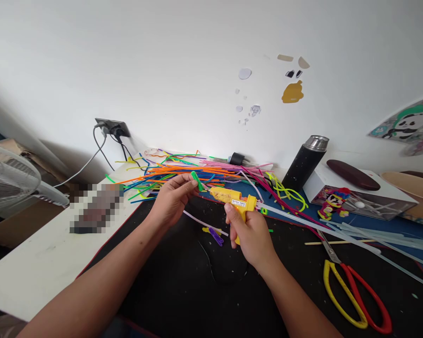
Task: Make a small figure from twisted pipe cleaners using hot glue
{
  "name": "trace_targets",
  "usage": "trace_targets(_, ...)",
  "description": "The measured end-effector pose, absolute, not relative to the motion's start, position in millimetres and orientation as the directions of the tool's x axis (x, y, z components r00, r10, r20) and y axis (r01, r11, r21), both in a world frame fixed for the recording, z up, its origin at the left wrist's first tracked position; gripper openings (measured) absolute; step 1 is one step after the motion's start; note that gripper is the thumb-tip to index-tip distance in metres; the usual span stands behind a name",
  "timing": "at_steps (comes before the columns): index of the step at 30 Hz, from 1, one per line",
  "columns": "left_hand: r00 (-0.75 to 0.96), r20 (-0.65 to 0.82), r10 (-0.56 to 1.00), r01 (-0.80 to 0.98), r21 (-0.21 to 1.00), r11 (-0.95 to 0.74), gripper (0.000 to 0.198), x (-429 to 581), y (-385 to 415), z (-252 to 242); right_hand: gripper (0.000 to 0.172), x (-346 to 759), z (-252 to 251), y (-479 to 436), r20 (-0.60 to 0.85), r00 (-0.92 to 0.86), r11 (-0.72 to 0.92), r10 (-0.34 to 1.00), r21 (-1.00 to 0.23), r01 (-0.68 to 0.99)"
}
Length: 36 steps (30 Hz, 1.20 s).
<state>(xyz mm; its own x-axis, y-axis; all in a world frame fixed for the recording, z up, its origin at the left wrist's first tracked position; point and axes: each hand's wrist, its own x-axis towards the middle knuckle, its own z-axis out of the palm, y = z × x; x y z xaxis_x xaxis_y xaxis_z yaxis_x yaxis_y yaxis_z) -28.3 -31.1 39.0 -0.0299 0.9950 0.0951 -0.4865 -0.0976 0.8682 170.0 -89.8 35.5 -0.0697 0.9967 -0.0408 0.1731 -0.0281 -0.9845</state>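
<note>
My left hand [172,199] pinches a small green pipe-cleaner piece [197,180] at its fingertips, held above the black mat [183,286]. My right hand [248,234] grips the handle of a yellow glue gun [232,197], whose nozzle points left and almost touches the green piece. A clear glue stick [303,220] sticks out of the gun's back to the right. A purple and yellow pipe-cleaner scrap [214,233] lies on the mat just below the gun.
A heap of coloured pipe cleaners [183,171] fills the back of the table. Scissors [352,291] with yellow and red handles lie at the right, near loose glue sticks [380,237]. A black flask [304,162], a white box [359,192], a wall socket [112,126] and a fan [10,180] stand around.
</note>
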Motion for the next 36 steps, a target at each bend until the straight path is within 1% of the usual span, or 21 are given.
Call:
trace_targets(4, -0.070, 0.121, 0.990, -0.481, 0.866, -0.140, 0.018, -34, -29, 40, 0.060, 169, 31, -89, -0.076, -0.127, -0.043, 0.989, -0.970, 0.240)
trace_targets(7, -0.118, 0.125, 0.985, -0.493, 0.854, -0.167, 0.019, -38, -26, 41, 0.058, 172, 28, -85, -0.045, -0.135, -0.009, 0.990, -0.967, 0.256)
trace_targets(12, -0.122, 0.091, 0.988, -0.496, 0.857, -0.140, 0.022, -37, -23, 38, 0.059, 180, 29, -77, -0.006, -0.051, 0.002, 0.999, -0.987, 0.161)
trace_targets(15, -0.093, 0.070, 0.993, -0.475, 0.874, -0.106, 0.025, -33, -23, 33, 0.060, 181, 27, -73, -0.011, -0.050, -0.005, 0.999, -0.995, 0.101)
trace_targets(18, -0.083, 0.056, 0.995, -0.462, 0.883, -0.088, 0.029, -32, -23, 29, 0.062, 178, 21, -70, -0.054, -0.055, -0.049, 0.997, -0.996, 0.081)
trace_targets(21, -0.091, 0.050, 0.995, -0.471, 0.878, -0.087, 0.031, -34, -21, 26, 0.066, 175, 17, -67, -0.049, -0.043, -0.046, 0.998, -0.996, 0.080)
trace_targets(24, -0.091, 0.067, 0.994, -0.471, 0.876, -0.102, 0.030, -37, -20, 28, 0.063, 175, 19, -67, -0.024, -0.032, -0.022, 0.999, -0.998, 0.059)
trace_targets(26, -0.087, 0.078, 0.993, -0.466, 0.878, -0.109, 0.029, -38, -20, 29, 0.062, 176, 22, -71, -0.003, -0.024, -0.001, 1.000, -0.996, 0.091)
trace_targets(28, -0.081, 0.080, 0.994, -0.458, 0.882, -0.108, 0.031, -38, -21, 31, 0.064, 179, 24, -79, 0.000, -0.007, 0.001, 1.000, -0.986, 0.164)
trace_targets(30, -0.074, 0.080, 0.994, -0.445, 0.890, -0.105, 0.032, -38, -21, 32, 0.069, 184, 23, -91, -0.022, 0.024, -0.027, 0.999, -0.970, 0.240)
trace_targets(33, -0.060, 0.085, 0.995, -0.429, 0.897, -0.103, 0.034, -37, -22, 31, 0.067, 193, 20, -110, -0.062, 0.071, -0.079, 0.996, -0.959, 0.273)
trace_targets(34, -0.056, 0.087, 0.995, -0.426, 0.899, -0.103, 0.034, -37, -22, 30, 0.068, 195, 19, -115, -0.097, 0.109, -0.122, 0.989, -0.961, 0.249)
trace_targets(36, -0.049, 0.088, 0.995, -0.421, 0.902, -0.100, 0.034, -36, -21, 28, 0.069, 200, 18, -125, -0.218, 0.153, -0.243, 0.964, -0.955, 0.169)
